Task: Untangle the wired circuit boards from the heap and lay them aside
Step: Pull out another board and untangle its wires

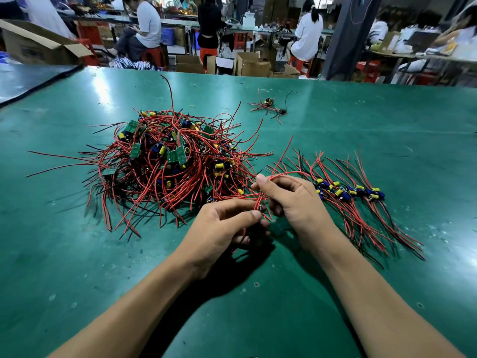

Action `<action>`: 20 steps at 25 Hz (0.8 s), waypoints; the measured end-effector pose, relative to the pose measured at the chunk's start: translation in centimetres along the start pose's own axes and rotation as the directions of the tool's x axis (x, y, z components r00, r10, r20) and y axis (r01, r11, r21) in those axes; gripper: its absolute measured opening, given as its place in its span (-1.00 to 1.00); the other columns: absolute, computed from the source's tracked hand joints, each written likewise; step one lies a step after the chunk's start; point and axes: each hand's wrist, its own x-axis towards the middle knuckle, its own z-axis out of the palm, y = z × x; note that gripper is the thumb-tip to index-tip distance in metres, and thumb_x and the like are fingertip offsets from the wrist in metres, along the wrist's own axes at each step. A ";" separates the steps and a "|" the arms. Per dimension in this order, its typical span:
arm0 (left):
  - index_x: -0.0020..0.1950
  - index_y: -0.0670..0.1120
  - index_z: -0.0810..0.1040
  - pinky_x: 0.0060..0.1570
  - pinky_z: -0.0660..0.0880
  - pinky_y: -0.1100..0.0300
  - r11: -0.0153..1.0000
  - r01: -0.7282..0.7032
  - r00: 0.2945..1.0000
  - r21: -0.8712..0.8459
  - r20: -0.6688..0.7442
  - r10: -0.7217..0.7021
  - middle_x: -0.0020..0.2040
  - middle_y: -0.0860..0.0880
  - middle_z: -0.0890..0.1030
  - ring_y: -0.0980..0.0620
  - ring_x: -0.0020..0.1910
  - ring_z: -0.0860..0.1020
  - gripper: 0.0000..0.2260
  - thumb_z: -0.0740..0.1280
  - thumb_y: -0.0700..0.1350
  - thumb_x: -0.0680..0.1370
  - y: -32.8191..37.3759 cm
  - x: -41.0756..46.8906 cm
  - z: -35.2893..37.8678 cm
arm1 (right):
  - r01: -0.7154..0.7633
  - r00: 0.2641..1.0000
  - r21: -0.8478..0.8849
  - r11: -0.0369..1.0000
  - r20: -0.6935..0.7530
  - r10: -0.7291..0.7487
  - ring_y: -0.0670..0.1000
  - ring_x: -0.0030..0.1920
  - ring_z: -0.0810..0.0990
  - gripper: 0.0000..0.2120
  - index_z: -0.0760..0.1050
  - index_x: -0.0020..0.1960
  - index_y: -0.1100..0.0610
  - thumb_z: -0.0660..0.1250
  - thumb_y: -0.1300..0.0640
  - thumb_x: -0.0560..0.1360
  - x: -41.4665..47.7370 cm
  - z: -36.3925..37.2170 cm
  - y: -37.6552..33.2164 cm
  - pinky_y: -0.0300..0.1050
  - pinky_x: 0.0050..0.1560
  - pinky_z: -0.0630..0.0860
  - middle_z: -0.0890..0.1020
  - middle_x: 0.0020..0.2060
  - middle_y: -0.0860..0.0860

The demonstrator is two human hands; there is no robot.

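Head view.
- Heap [170,161]: tangled boards w/ red/blk wires.
- L hand [224,228]: near side of heap, rt edge; thumb and fingers pinch wire bundle [259,202]. Its board is mostly hidden.
- R hand [291,200]: rt of heap, pinches one strand of the bundle.
- Row [348,192]: done units, further rt of heap.
- Tip: hold the bundle firm, draw the strand slowly, no yanking.

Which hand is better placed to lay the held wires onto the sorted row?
Probably right. The right hand pinches the red wires and sits beside the sorted row; the left hand is on the heap side.
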 end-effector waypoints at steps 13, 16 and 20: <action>-0.11 -0.26 0.66 -0.15 0.62 -0.11 0.993 -0.090 0.982 0.078 -0.159 0.102 -0.18 -0.21 0.69 -0.15 -0.28 0.66 -0.90 0.38 -0.24 0.54 -0.1 -0.4 0.4 | -0.132 0.990 0.118 0.984 0.069 0.125 -0.07 -0.54 0.27 -0.69 0.64 -0.31 0.10 0.49 -0.14 0.38 0.0 0.3 0.5 -0.29 -0.50 0.29 0.35 -0.53 -0.03; -0.11 -0.18 0.68 -0.14 0.61 0.10 0.982 -0.106 0.979 0.155 -0.156 0.130 -0.20 -0.22 0.70 -0.06 -0.25 0.66 -0.91 0.38 -0.27 0.54 -0.3 -0.4 0.4 | -0.121 0.987 0.073 0.990 0.112 0.112 -0.08 -0.55 0.30 -0.68 0.64 -0.29 0.13 0.49 -0.13 0.37 -0.2 0.2 0.5 -0.32 -0.53 0.32 0.40 -0.52 -0.01; -0.11 -0.16 0.72 -0.13 0.63 0.16 0.975 -0.158 0.975 0.156 -0.130 0.179 -0.13 -0.16 0.72 -0.02 -0.17 0.66 -0.86 0.36 -0.26 0.55 -0.2 -0.4 0.4 | -0.183 0.953 0.041 0.982 0.254 0.167 -0.12 -0.48 0.48 -0.58 0.67 -0.02 0.19 0.45 -0.17 0.40 -0.7 0.9 0.7 -0.29 -0.50 0.44 0.60 -0.40 -0.02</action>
